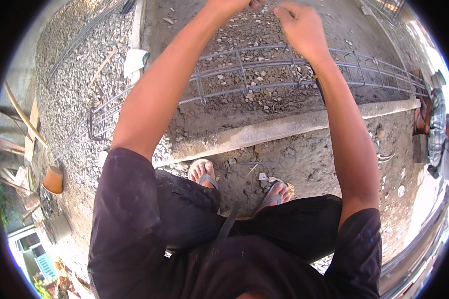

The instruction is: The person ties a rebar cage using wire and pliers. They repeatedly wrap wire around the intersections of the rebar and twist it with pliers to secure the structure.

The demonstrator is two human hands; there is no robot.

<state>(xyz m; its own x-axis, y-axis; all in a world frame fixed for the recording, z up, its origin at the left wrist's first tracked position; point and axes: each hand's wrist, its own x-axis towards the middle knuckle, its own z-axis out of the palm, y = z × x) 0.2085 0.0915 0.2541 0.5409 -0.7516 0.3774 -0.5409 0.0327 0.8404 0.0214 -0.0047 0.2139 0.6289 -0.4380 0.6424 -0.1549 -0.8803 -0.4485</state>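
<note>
My left hand (235, 4) is cut off by the top edge of the view, with only its near part and some fingertips showing. Close to it on the right, my right hand (303, 29) is raised with its fingers curled; whether anything thin is between them is not visible. Below both hands runs a long steel rebar cage (241, 71) with stirrups tied across its lengthwise bars. My forearms cross over it. Beside my right wrist shows a dark narrow thing (319, 88) with an orange patch, its kind unclear.
A concrete curb (254, 133) runs between my sandalled feet and the cage. Gravel (75, 71) spreads at the left, with a white bag-like item (134, 62) by another curb. An orange pot (53, 180) lies tilted further left. Cloth (437, 127) hangs at the right near bricks (421, 117).
</note>
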